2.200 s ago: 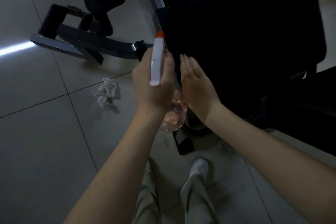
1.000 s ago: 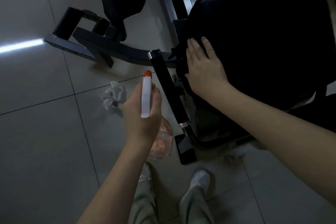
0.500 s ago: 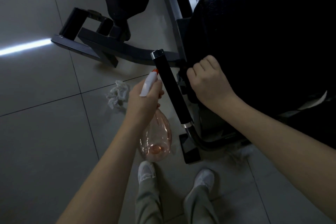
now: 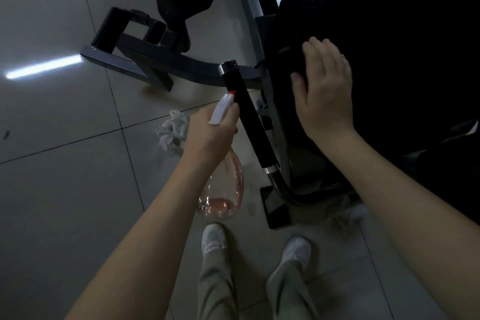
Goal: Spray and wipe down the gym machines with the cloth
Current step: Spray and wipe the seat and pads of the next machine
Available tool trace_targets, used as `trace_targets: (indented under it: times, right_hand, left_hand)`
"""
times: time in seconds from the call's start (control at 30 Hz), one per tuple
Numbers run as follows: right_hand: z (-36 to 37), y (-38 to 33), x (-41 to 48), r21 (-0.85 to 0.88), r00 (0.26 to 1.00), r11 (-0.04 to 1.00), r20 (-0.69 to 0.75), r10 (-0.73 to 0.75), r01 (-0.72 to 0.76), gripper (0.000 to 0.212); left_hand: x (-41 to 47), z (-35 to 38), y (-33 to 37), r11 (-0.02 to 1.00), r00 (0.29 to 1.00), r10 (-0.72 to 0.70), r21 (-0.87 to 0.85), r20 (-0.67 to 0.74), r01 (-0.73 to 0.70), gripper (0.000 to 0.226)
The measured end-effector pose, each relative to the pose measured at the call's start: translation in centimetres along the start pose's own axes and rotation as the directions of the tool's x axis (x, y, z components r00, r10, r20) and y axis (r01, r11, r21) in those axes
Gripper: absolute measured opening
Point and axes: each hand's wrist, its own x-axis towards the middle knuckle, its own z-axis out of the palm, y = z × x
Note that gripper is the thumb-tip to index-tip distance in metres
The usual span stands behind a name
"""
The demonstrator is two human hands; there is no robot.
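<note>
Grey tiled floor, dimly lit | crumpled white cloth is seen lying on the tiles, just left of the left hand | spray bottle is gripped at its neck by that hand, nozzle just beside the black handle | right hand is laid on the black seat pad, fingers loosely bent, nothing held.

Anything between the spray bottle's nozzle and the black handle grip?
Nothing visible. The left hand holds the spray bottle with its nozzle right beside the handle grip; the right hand rests on the seat pad.
</note>
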Motion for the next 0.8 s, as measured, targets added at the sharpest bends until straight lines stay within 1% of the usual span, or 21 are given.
trace_targets:
  times: [0.07, 0.13, 0.23, 0.3, 0.4, 0.5, 0.6, 0.67, 0.7, 0.77, 0.8]
  right_hand:
    - [0.4, -0.1, -0.6, -0.042, 0.997, 0.999, 0.075, 0.002, 0.001, 0.062]
    - [0.3, -0.1, -0.6, -0.052, 0.995, 0.999, 0.103, -0.004, 0.009, 0.067]
    - [0.3, 0.2, -0.6, -0.06, 0.995, 0.998, 0.093, -0.028, 0.034, 0.063]
    - [0.4, 0.1, -0.6, -0.049, 0.996, 0.998, 0.08, -0.032, 0.036, 0.059]
    - [0.3, -0.1, -0.7, -0.012, 0.998, 0.999, 0.058, -0.03, 0.031, 0.054]
    - [0.2, -0.1, -1.2, 0.002, 0.997, 0.999, 0.056, -0.052, 0.052, 0.051]
    - [0.2, 0.1, -1.9, -0.011, 0.993, 0.995, 0.061, -0.102, 0.103, 0.045]
    - [0.2, 0.3, -2.3, -0.015, 0.99, 0.992, 0.06, -0.125, 0.126, 0.042]
    - [0.2, 0.3, -2.5, -0.016, 0.99, 0.991, 0.061, -0.129, 0.131, 0.041]
    - [0.2, 0.4, -2.7, -0.009, 0.989, 0.992, 0.07, -0.127, 0.128, 0.041]
    - [0.1, 0.3, -2.8, -0.004, 0.99, 0.992, 0.072, -0.125, 0.125, 0.04]
  left_hand:
    - [-0.3, 0.0, 0.0, 1.0, 1.0, 0.002, 0.025, 0.003, -0.002, 0.044]
    - [-0.7, -0.1, 0.1, 0.999, 1.0, 0.027, 0.041, 0.014, -0.028, 0.04]
    - [-1.5, 0.1, -0.1, 0.995, 0.998, 0.047, 0.083, 0.03, -0.05, 0.038]
    - [-2.1, 0.2, -0.6, 0.995, 0.999, 0.029, 0.09, 0.037, -0.032, 0.043]
    - [-2.9, 0.5, -1.4, 0.992, 0.995, 0.005, 0.129, 0.096, -0.017, 0.047]
    - [-3.7, 0.9, -1.7, 0.989, 0.99, -0.002, 0.145, 0.14, -0.018, 0.029]
    - [-4.5, 1.4, -2.3, 0.985, 0.99, -0.029, 0.172, 0.138, 0.005, 0.029]
    - [-5.1, 1.5, -2.8, 0.982, 0.986, -0.042, 0.186, 0.164, 0.011, 0.024]
    - [-5.4, 1.4, -3.0, 0.981, 0.983, -0.045, 0.191, 0.179, 0.011, 0.026]
    - [-5.8, 1.3, -3.4, 0.98, 0.981, -0.057, 0.196, 0.186, 0.02, 0.046]
    - [-6.0, 1.3, -3.5, 0.981, 0.981, -0.063, 0.192, 0.182, 0.027, 0.05]
